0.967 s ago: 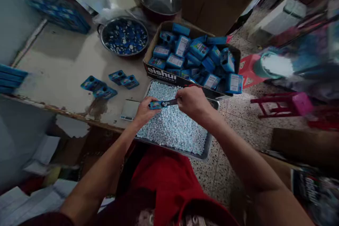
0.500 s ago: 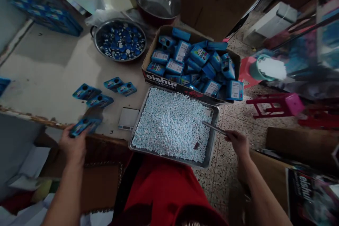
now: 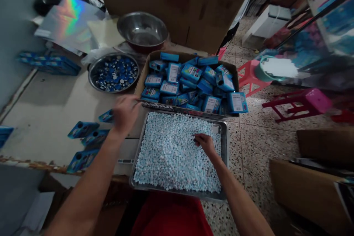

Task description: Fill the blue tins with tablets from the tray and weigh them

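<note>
My left hand [image 3: 125, 114] is smeared by motion at the near left corner of the cardboard box. It partly hides one of several small blue candy boxes with round holes [image 3: 83, 129] standing on the table. My right hand [image 3: 204, 143] is closed over the shallow metal tray [image 3: 224, 155], its fingertips at the heap of pale blue and white candy pellets [image 3: 168, 155]. What those fingers hold is hidden. Many blue candy boxes [image 3: 169, 87] lie jumbled in the open cardboard box [image 3: 163, 107] behind the tray. A small scale [image 3: 128, 151] stands left of the tray.
A metal bowl of blue and silver round caps [image 3: 114, 73] and another metal bowl [image 3: 142, 31] stand at the back. Stacked blue boxes [image 3: 49, 62] are far left. Plastic stools [image 3: 306, 103] and cardboard boxes [image 3: 304, 188] are on the floor at right.
My left hand has left a blue box standing at the table's front edge and moved right and away from me. My right hand has moved left over the pellets; its metal-handled tool no longer shows.
</note>
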A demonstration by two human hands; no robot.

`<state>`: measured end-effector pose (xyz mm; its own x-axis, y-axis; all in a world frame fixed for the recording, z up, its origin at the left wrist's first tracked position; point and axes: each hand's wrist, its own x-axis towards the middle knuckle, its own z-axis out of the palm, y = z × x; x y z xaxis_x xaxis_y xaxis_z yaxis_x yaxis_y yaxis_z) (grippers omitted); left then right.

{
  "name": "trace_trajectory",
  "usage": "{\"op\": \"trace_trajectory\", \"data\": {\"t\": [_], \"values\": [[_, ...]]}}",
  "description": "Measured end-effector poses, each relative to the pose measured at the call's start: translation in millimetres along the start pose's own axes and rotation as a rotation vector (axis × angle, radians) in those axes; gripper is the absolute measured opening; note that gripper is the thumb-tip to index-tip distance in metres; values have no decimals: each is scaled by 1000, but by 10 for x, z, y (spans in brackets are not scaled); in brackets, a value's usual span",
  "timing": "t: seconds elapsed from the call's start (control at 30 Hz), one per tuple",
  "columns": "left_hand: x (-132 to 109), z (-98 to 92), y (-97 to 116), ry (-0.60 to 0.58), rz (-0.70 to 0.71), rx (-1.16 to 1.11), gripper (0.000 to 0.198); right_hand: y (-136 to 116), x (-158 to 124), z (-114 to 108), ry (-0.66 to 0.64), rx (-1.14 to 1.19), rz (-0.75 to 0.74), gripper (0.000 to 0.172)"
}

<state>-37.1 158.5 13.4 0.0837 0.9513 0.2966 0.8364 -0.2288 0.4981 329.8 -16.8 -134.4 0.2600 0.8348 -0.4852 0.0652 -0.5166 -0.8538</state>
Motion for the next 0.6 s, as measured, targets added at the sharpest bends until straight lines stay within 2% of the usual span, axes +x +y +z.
{"op": "trace_trajectory", "data": {"t": [0.07, 0.1, 0.17, 0.23, 0.3, 0.4, 0.5, 0.6], "values": [[756, 514, 340, -319, 229, 15, 38, 15, -152, -85, 21, 50, 9, 41], [1034, 733, 461, -451, 293, 62, 48, 23, -242, -118, 32, 70, 14, 42], [1361, 1039, 584, -654, 390, 228, 72, 35, -436, -159, 44, 112, 31, 41], [1437, 1163, 585, -727, 478, 397, 89, 32, -621, -169, 43, 164, 56, 40], [1389, 1166, 543, -694, 544, 500, 87, -5, -774, -164, 40, 225, 85, 39], [1305, 1102, 518, -635, 526, 491, 61, -136, -927, -174, 41, 294, 116, 42], [1234, 961, 546, -570, 386, 311, 44, -338, -1014, -259, 43, 312, 112, 42], [1000, 626, 597, -327, 202, 0, 40, -588, -1070, -400, 9, 276, 99, 39]]}}
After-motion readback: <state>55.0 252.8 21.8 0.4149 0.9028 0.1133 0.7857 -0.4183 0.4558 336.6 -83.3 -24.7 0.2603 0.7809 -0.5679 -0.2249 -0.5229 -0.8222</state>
